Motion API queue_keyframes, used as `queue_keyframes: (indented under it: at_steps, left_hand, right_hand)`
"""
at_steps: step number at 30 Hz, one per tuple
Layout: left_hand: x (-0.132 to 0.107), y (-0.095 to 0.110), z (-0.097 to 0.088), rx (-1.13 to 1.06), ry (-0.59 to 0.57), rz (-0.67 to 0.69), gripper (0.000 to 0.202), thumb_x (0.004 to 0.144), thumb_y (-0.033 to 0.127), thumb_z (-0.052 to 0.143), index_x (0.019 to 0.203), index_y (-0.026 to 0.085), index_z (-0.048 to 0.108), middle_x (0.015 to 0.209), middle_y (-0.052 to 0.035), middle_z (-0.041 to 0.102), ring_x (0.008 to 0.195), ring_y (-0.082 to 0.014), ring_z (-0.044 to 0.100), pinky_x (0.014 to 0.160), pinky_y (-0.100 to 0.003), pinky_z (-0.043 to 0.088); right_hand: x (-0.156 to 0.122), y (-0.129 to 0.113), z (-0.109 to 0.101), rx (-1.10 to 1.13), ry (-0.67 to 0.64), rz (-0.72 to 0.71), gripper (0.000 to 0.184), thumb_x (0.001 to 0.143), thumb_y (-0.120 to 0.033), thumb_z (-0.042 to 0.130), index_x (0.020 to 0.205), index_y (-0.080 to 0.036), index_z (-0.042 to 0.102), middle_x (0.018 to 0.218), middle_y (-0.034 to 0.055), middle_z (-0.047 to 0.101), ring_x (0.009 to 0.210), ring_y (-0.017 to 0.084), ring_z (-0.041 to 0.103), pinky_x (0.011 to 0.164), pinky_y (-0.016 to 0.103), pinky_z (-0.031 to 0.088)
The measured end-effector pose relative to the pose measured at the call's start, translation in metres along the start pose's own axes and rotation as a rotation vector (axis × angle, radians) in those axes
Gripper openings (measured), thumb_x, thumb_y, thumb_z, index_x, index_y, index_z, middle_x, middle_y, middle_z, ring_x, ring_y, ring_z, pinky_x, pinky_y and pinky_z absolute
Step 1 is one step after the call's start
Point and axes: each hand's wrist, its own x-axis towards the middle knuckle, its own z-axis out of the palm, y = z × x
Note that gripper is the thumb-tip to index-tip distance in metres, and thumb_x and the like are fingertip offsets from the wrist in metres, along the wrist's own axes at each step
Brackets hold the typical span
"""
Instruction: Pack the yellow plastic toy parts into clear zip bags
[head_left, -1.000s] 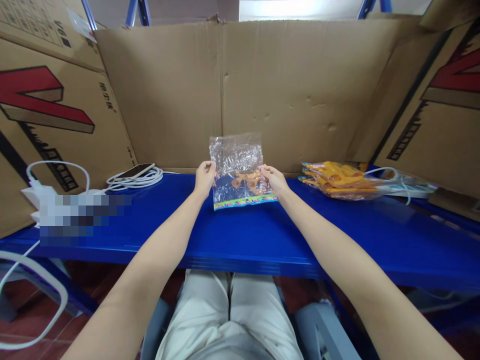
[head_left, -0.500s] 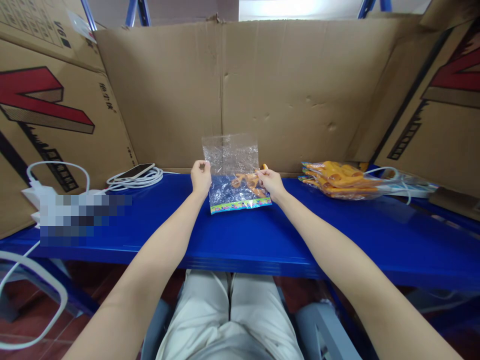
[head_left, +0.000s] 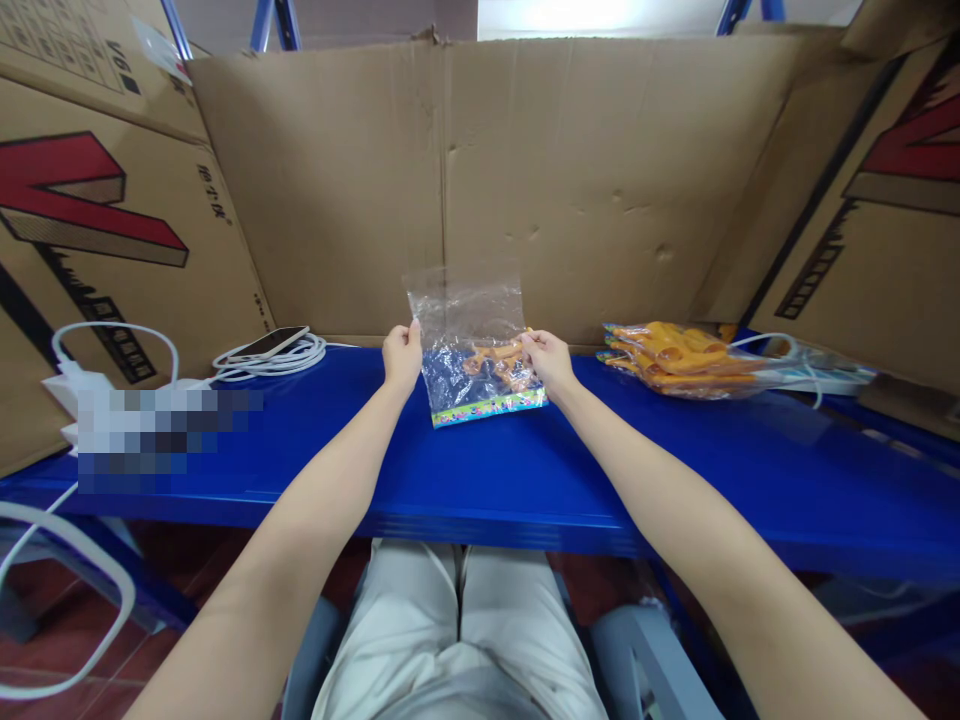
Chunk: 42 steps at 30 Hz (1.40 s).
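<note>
Both hands pinch clear bag [head_left: 474, 345] sides, left hand [head_left: 403, 357], right hand [head_left: 550, 362]; bag shifted slightly right on tabletop [head_left: 480, 470] since earlier

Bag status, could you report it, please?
Left hand and right hand pinch bag by its sides. Bag upright, orange pieces inside. Pile of filled bags apart, right.
</note>
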Motion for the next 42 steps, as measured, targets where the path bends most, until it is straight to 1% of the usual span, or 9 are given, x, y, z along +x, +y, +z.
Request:
queue_keyframes:
  at_steps: [4,7,11,14,19,23,30,36,42]
  left_hand:
    - [-0.005,0.004,0.003,0.040,-0.031,0.091,0.023,0.089,0.042,0.049,0.090,0.019,0.050,0.080,-0.0022,0.060,0.073,-0.0139,0.059,0.072,-0.028,0.047]
    - [-0.014,0.011,0.004,0.130,-0.125,0.283,0.037,0.083,0.041,0.058,0.111,0.018,0.049,0.109,-0.0098,0.060,0.098,-0.0189,0.060,0.088,-0.035,0.046]
    - [-0.031,0.022,0.006,0.277,-0.437,0.589,0.066,0.077,0.051,0.063,0.131,0.020,0.042,0.141,-0.0151,0.043,0.131,-0.0275,0.039,0.108,-0.046,0.031]
    - [-0.044,0.028,0.008,0.406,-0.669,0.679,0.084,0.073,0.058,0.065,0.143,0.027,0.031,0.156,-0.0121,0.021,0.142,-0.0325,0.019,0.112,-0.057,0.017]
    - [-0.054,0.030,0.013,0.522,-0.863,0.714,0.065,0.089,0.034,0.051,0.148,0.035,0.023,0.159,-0.0042,0.007,0.145,-0.0298,0.004,0.112,-0.061,0.008]
    - [-0.049,0.028,0.015,0.511,-0.862,0.709,0.057,0.093,0.013,0.032,0.145,0.036,0.031,0.158,-0.0019,0.018,0.145,-0.0228,0.011,0.111,-0.061,0.013]
    - [-0.047,0.032,0.012,0.500,-0.767,0.823,0.074,0.078,-0.006,0.028,0.142,0.029,0.037,0.152,-0.0041,0.031,0.142,-0.0175,0.024,0.112,-0.059,0.015]
    - [-0.038,0.042,0.011,0.637,-0.675,0.953,0.064,0.079,-0.003,0.033,0.137,0.019,0.046,0.146,-0.0094,0.042,0.139,-0.0212,0.031,0.114,-0.055,0.018]
    - [0.002,0.040,-0.003,0.738,-0.551,0.882,0.057,0.083,0.003,0.033,0.135,0.021,0.050,0.142,-0.0103,0.047,0.137,-0.0241,0.035,0.113,-0.055,0.018]
  right_hand:
    - [0.006,0.001,-0.004,0.000,0.152,-0.050,0.013,0.081,-0.028,0.057,0.074,-0.017,0.053,0.050,-0.0075,0.043,0.043,0.007,0.039,0.042,0.019,0.029]
    - [0.012,0.003,-0.007,0.023,0.291,-0.067,0.010,0.083,-0.023,0.051,0.074,-0.018,0.050,0.050,-0.0079,0.043,0.043,0.007,0.039,0.042,0.019,0.032]
    - [0.013,0.001,-0.009,0.050,0.391,-0.051,0.008,0.086,-0.019,0.044,0.078,-0.020,0.047,0.052,-0.0085,0.043,0.041,0.008,0.041,0.042,0.019,0.036]
    - [0.009,-0.003,-0.007,0.076,0.402,-0.020,0.008,0.088,-0.019,0.040,0.083,-0.021,0.044,0.056,-0.0086,0.044,0.040,0.009,0.046,0.043,0.021,0.040]
    - [0.002,-0.007,-0.001,0.130,0.356,0.046,0.006,0.088,-0.017,0.039,0.088,-0.022,0.042,0.063,-0.0071,0.051,0.044,0.010,0.055,0.045,0.023,0.047]
    - [-0.002,-0.006,0.006,0.204,0.259,0.092,0.007,0.087,-0.015,0.041,0.088,-0.022,0.041,0.065,-0.0066,0.054,0.047,0.010,0.059,0.048,0.024,0.052]
    - [-0.006,-0.005,0.011,0.294,0.158,0.100,0.013,0.083,-0.013,0.049,0.087,-0.022,0.040,0.066,-0.0063,0.060,0.053,0.010,0.064,0.051,0.022,0.055]
    - [-0.006,-0.004,0.008,0.332,0.082,0.023,0.016,0.080,-0.017,0.053,0.090,-0.022,0.043,0.076,-0.0054,0.064,0.061,0.008,0.065,0.063,0.024,0.057]
    - [-0.001,0.006,0.003,0.187,0.003,-0.031,0.027,0.080,-0.024,0.056,0.105,-0.022,0.046,0.101,0.0036,0.066,0.077,0.012,0.067,0.068,0.027,0.057]
